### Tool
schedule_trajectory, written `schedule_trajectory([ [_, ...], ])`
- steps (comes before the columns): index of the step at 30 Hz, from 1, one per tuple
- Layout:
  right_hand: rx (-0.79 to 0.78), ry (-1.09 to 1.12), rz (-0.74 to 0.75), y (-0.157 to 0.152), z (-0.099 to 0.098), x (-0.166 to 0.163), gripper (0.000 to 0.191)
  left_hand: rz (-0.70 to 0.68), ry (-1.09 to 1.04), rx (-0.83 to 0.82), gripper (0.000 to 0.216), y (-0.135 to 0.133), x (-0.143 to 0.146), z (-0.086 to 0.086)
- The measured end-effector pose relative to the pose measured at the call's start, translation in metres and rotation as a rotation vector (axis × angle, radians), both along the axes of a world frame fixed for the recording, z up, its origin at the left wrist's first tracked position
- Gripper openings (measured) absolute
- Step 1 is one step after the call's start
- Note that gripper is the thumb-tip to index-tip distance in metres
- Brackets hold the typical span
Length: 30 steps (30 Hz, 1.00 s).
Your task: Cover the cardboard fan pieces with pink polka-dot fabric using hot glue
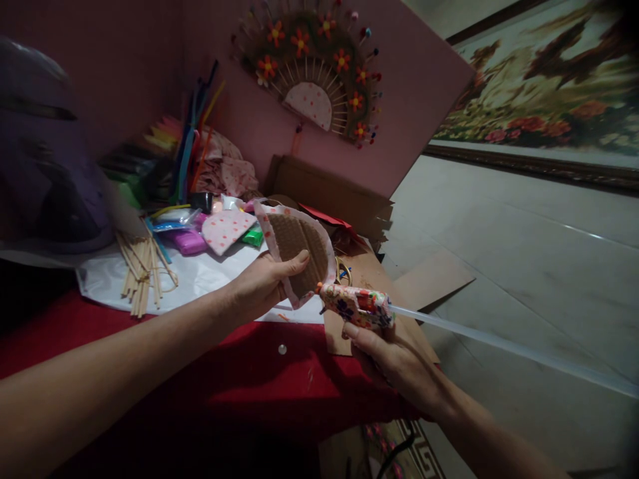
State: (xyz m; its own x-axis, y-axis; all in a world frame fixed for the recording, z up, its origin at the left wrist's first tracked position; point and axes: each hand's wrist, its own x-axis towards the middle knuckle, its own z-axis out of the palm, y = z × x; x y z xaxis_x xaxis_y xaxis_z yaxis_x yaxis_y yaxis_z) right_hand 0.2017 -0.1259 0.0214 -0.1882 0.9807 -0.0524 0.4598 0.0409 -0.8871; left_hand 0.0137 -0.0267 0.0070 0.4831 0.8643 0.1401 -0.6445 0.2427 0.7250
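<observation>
My left hand grips a half-round piece of cardboard, its thumb lying on the bare brown face. Pink spotted fabric is folded over the rim of that piece. In my right hand is a hot glue gun with a flowery pattern; the fingers wrap round its handle and are partly hidden. The orange nozzle is at the lower right fabric edge of the cardboard; whether it touches I cannot tell. A long clear glue stick sticks out of the gun's back.
A fabric-covered half-round, wooden sticks and coloured packets lie on white sheeting over a red cloth. A small bead lies in front. Scissors and cardboard are behind the gun. A decorated fan is on the pink board.
</observation>
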Motion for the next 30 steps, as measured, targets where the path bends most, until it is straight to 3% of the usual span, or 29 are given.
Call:
schedule_trajectory([
  [30,-0.009,-0.046,-0.063,-0.0031,0.0096,-0.0057,0.044,-0.027,0.022,0.014,0.018,-0.0011,-0.0010,0.0019],
])
